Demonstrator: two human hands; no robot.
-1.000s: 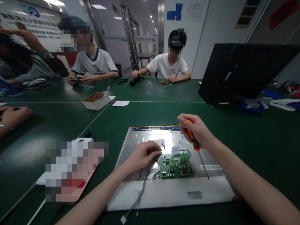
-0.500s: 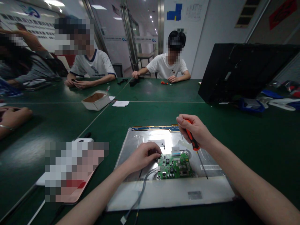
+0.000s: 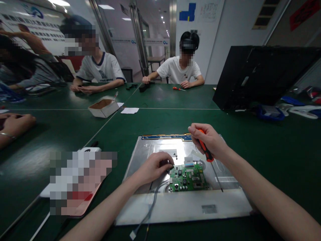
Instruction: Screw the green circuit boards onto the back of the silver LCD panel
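A silvery metal panel lies flat on the green table, with a green circuit board on its middle. My left hand is at the board's upper left corner, thumb and fingertips pinched together; whatever sits between them is hidden. Wrapped round the orange-and-black handle of a screwdriver is my right hand, above the panel's right half. The shaft slants down to the right, its tip near the panel right of the board. Grey cables run from the board's left side over the front edge to a white plug.
Left of the panel lie a white device and a pink phone-like object, partly blurred. A small open carton stands farther back. A large black screen leans at the right. Other people sit around the green table.
The screwdriver and my right hand have shifted slightly left. My left hand stays at the board's corner. Across the table, a person's hands have lowered slightly.
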